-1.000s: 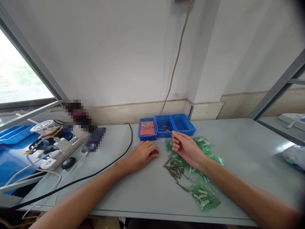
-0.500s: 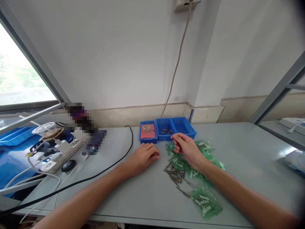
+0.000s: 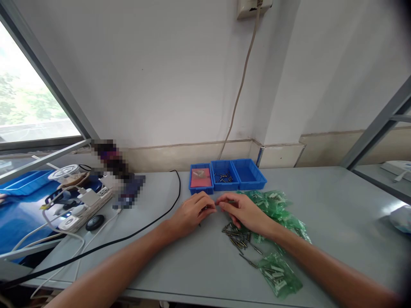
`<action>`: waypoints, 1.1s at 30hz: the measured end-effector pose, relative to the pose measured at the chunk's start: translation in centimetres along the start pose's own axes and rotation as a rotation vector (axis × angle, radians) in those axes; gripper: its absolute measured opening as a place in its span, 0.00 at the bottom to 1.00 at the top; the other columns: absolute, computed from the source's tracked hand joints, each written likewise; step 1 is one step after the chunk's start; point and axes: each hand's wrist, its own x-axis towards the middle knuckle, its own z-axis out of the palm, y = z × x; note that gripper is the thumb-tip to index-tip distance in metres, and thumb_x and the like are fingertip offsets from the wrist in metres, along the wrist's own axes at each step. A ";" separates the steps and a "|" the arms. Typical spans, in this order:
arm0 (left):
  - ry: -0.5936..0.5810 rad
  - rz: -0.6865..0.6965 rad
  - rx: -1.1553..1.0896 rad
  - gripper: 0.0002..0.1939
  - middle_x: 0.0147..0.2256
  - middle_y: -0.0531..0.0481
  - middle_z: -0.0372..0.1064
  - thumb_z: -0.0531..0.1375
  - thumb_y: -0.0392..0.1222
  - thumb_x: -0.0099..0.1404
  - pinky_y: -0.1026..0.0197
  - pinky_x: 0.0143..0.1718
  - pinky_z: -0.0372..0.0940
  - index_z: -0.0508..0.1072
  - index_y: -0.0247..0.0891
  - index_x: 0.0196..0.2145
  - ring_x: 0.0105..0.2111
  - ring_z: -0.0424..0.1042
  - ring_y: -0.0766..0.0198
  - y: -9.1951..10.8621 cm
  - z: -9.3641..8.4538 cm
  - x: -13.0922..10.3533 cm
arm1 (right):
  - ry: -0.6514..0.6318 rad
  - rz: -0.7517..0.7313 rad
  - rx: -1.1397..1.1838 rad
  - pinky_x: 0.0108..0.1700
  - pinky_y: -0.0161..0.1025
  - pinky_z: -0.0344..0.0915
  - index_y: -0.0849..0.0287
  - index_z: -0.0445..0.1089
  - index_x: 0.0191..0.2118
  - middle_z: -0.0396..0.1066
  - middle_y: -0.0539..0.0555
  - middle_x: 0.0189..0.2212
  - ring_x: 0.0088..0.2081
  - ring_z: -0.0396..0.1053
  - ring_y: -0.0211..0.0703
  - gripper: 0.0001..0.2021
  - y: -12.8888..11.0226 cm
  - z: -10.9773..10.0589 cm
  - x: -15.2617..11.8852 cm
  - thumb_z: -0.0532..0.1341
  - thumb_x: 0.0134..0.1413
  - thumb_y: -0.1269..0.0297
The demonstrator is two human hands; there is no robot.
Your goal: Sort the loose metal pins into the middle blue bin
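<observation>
My left hand (image 3: 193,214) rests on the table in front of the blue tray with a pink sheet (image 3: 201,182), its fingers curled round something small and dark that I cannot make out. Close by on its right, my right hand (image 3: 245,210) has its fingertips near the left fingertips, fingers bent together; whatever they hold is too small to see. Below the right hand lies a pile of metal pins (image 3: 237,238). Green plastic bags (image 3: 274,205) lie behind and beside the right wrist. Another green bag of pins (image 3: 278,276) is nearer the front edge.
Behind the hands stand a blue tray holding some pins (image 3: 224,176) and a blue tray without contents (image 3: 248,173). A black cable (image 3: 141,231) crosses the table at left, near a power strip (image 3: 88,209) and a black round object (image 3: 95,222).
My right hand has moved left and slightly down, from in front of the blue trays to beside my left hand. The left hand has stayed nearly in place. The view has shifted slightly.
</observation>
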 end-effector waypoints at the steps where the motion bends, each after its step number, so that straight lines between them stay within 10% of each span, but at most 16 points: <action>1: 0.013 0.007 -0.008 0.10 0.40 0.45 0.72 0.55 0.44 0.80 0.60 0.44 0.69 0.73 0.38 0.44 0.40 0.72 0.62 0.1 0.0 0.0 | -0.049 0.009 -0.003 0.22 0.34 0.56 0.56 0.76 0.45 0.64 0.44 0.20 0.16 0.60 0.35 0.15 -0.1 0.1 -0.1 0.60 0.68 0.50; 33: -0.016 -0.020 0.193 0.10 0.40 0.46 0.73 0.52 0.43 0.82 0.56 0.45 0.63 0.72 0.38 0.48 0.39 0.70 0.59 0.3 -0.2 0.2 | 0.138 0.020 -0.053 0.20 0.35 0.57 0.53 0.66 0.33 0.56 0.42 0.17 0.16 0.58 0.37 0.16 0.1 0.0 0.0 0.55 0.70 0.50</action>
